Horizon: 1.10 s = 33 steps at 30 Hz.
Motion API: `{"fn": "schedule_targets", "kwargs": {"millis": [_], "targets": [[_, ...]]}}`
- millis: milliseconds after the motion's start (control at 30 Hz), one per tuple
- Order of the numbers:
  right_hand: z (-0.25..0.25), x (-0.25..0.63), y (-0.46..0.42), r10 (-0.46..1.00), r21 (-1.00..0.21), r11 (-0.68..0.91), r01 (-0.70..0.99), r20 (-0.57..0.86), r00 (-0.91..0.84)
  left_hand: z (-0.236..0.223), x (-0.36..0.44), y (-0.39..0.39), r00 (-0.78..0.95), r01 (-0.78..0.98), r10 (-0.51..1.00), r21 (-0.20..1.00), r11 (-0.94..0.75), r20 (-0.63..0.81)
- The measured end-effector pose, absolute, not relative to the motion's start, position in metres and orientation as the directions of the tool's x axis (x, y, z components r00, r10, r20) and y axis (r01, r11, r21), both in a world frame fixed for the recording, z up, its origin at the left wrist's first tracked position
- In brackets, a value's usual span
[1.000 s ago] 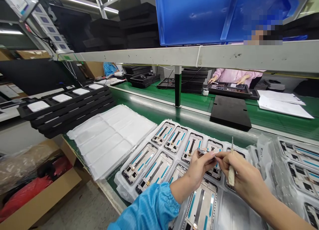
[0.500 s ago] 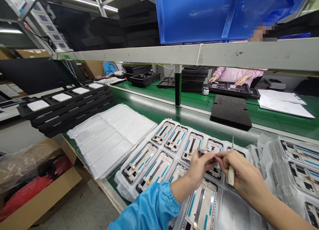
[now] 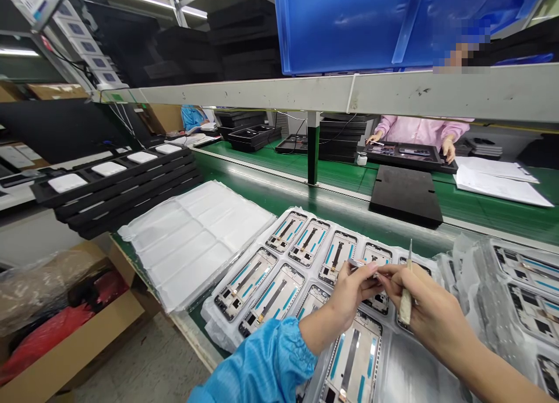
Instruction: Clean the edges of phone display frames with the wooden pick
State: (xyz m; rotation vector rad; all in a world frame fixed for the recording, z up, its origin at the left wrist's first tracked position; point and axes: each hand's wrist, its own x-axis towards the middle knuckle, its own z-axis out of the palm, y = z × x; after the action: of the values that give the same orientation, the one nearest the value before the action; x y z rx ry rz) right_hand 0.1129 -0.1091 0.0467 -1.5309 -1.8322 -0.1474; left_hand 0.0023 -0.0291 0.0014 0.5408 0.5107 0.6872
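1. Pinching a thin piece (image 3: pixel 356 264) edge-on, the left hand (image 3: pixel 349 292) holds it above a clear tray (image 3: pixel 210 332) of phone frames (image 3: pixel 257 283). Its flat face is hidden, so exactly what it is I cannot tell.

2. The right hand (image 3: pixel 417 292) brings its fingertips together at the piece's near end, with a pale-handled tool (image 3: pixel 406 301) lodged in the same grip. Tugging unevenly from the two sides could bend or crease something so slim.

3. The tool's narrow tip points up, clear of the piece. Should the fingers slacken, it could slip and scratch a frame beneath.

4. Both hands hang over open frames with exposed dark ribbons (image 3: pixel 336 255); a dropped piece, a low wrist or the blue sleeve (image 3: pixel 266 356) might catch one and pull it askew.

5. Just beside the right forearm stand stacked trays (image 3: pixel 474 304) with flimsy, ragged edges. An elbow swung wide could snag those and jolt the frames they carry on the bench (image 3: pixel 279 200).
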Motion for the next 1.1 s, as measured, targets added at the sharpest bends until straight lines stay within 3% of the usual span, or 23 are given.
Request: {"fn": "schedule_targets", "kwargs": {"millis": [267,600,933,1100], "targets": [[0.0475,0.1147,-0.1098,0.773,-0.305,0.298,0.905,0.633,-0.041,-0.0022,0.0032,-0.0261,0.682,-0.433,0.683,0.609,0.665,-0.261],[0.0447,0.1149,-0.1081,0.78,-0.394,0.217,0.893,0.62,0.084,0.0,0.0023,-0.0236,0.698,-0.435,0.665,0.582,0.687,-0.264],[0.051,0.1176,-0.105,0.901,-0.756,0.091,0.649,0.34,0.27,-0.0023,0.0013,-0.0236,0.708,-0.436,0.664,0.591,0.679,-0.241],[0.0502,0.118,-0.1037,0.913,-0.81,0.07,0.582,0.287,0.29,-0.0045,0.0002,-0.0236,0.727,-0.439,0.654,0.592,0.676,-0.209]]}}
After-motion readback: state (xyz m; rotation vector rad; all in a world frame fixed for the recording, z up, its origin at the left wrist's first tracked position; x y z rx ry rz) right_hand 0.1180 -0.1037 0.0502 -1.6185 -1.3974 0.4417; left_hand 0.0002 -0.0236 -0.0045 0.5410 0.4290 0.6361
